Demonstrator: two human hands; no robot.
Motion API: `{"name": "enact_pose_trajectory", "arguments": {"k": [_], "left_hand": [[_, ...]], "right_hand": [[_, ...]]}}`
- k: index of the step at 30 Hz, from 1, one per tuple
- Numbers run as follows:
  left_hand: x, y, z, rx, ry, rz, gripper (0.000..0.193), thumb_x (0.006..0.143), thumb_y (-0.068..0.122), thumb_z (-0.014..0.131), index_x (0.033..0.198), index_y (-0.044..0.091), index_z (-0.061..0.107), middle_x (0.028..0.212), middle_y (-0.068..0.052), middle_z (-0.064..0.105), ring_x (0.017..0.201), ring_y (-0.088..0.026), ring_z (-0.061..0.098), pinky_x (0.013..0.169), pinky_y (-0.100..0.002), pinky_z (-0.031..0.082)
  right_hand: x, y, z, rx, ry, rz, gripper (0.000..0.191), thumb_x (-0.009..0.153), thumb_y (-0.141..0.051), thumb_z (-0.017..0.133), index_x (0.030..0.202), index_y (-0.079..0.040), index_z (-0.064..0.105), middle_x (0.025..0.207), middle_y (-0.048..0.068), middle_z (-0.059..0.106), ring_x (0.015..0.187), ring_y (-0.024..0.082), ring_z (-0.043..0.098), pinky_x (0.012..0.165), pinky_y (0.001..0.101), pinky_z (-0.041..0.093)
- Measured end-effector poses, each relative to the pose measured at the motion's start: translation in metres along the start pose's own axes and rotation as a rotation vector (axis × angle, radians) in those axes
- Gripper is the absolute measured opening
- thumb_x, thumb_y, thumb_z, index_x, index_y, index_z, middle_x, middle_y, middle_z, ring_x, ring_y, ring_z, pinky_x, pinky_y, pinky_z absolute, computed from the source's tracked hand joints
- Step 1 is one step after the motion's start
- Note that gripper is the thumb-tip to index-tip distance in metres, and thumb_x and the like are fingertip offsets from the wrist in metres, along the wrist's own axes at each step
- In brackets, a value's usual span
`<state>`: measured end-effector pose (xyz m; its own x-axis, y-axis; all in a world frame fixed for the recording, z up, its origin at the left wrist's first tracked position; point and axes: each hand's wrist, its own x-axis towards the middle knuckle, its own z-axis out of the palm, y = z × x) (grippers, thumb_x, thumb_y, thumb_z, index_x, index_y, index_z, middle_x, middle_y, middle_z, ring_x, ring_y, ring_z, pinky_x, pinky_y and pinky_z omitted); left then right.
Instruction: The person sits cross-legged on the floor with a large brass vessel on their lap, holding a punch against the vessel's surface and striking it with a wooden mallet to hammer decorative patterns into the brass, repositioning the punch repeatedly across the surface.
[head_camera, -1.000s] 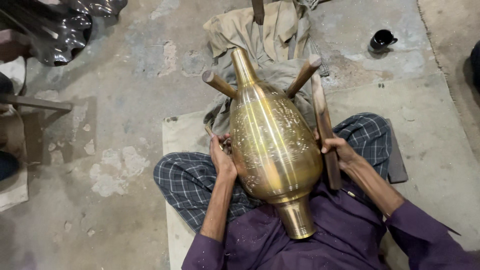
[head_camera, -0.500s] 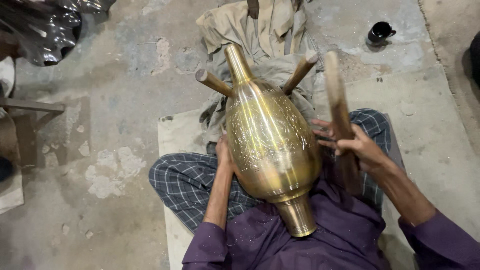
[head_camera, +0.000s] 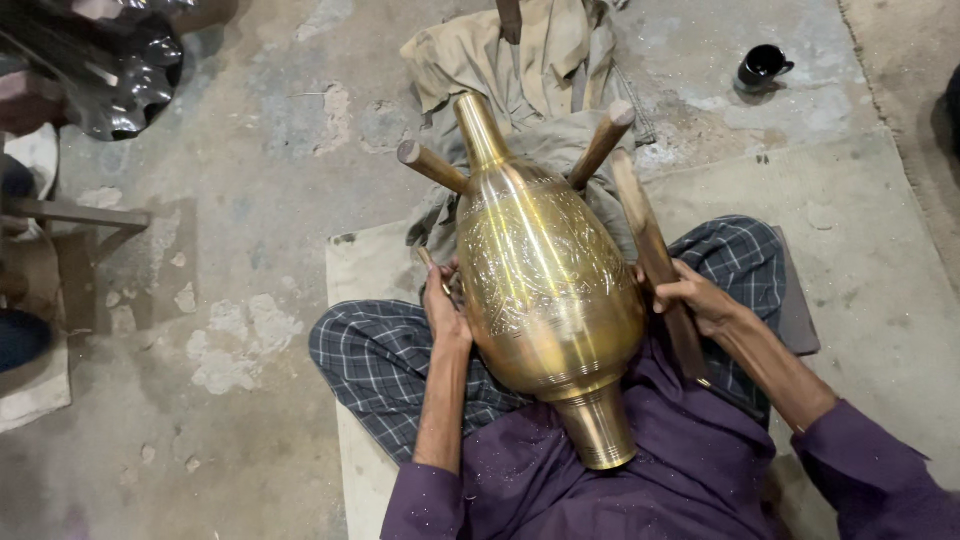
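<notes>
Brass vase (head_camera: 545, 290), large, egg-shaped and engraved, lies tilted across the lap of a person sitting cross-legged on the floor (head_camera: 230, 180). Its narrow neck points far, resting between two wooden pegs (head_camera: 600, 145) that stick up from a rumpled beige cloth (head_camera: 520, 60), and its flared foot points near, against the purple shirt.

The left hand (head_camera: 445, 305) is pressed to the vase's left flank with the fingers curled around a small thin tool (head_camera: 432, 265); what kind of tool it is cannot be told at this size. The right hand (head_camera: 695, 300) is closed around a long wooden stick (head_camera: 650, 260), gripped about midway.

Compared with a second ago, the stick has shifted. Then it lay close along the vase's right side with the hand low against the metal. Half a second ago it had swung out to the right, well apart from the vase. Now it has come back in and stands just beside the right flank, its far end up near the right peg; whether it touches the metal I cannot tell. The vase and the left hand have hardly moved through all this, so the work reads as repeated strokes of the stick against a steadied vase.

A black cup (head_camera: 762, 68) sits on the floor far right, and dark shiny sheeting (head_camera: 110, 70) lies far left.
</notes>
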<state>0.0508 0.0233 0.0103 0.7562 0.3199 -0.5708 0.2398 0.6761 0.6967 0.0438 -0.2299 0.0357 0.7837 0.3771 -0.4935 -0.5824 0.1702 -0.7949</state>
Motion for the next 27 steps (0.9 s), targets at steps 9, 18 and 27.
{"name": "enact_pose_trajectory", "arguments": {"k": [9,18,27], "left_hand": [[0.003,-0.004,-0.001,-0.049,0.030,0.007,0.035,0.106,0.040,0.050,0.088,0.011,0.059,0.090,-0.002,0.062,0.074,-0.015,0.061,0.064,-0.031,0.056],[0.019,-0.015,-0.010,-0.291,0.028,-0.052,0.030,0.108,0.038,0.061,0.090,0.014,0.060,0.082,0.002,0.057,0.080,-0.014,0.057,0.077,-0.031,0.054],[0.011,-0.003,-0.018,0.283,0.035,0.469,0.035,0.114,0.037,0.045,0.110,0.004,0.058,0.089,-0.005,0.061,0.078,-0.018,0.053,0.072,-0.034,0.047]], "right_hand": [[-0.010,-0.011,0.009,-0.203,-0.002,-0.042,0.041,0.073,-0.017,0.070,0.110,-0.002,0.060,0.084,0.008,0.056,0.070,0.015,0.059,0.068,0.0322,0.052],[-0.011,-0.002,0.010,-0.223,0.035,-0.041,0.041,0.074,-0.006,0.068,0.114,-0.001,0.060,0.098,0.007,0.060,0.073,0.016,0.059,0.067,0.0330,0.053],[-0.028,0.001,-0.019,-0.608,0.213,-0.437,0.071,0.067,0.004,0.077,0.134,-0.005,0.056,0.118,0.013,0.069,0.111,0.023,0.068,0.100,0.0356,0.056]]}}
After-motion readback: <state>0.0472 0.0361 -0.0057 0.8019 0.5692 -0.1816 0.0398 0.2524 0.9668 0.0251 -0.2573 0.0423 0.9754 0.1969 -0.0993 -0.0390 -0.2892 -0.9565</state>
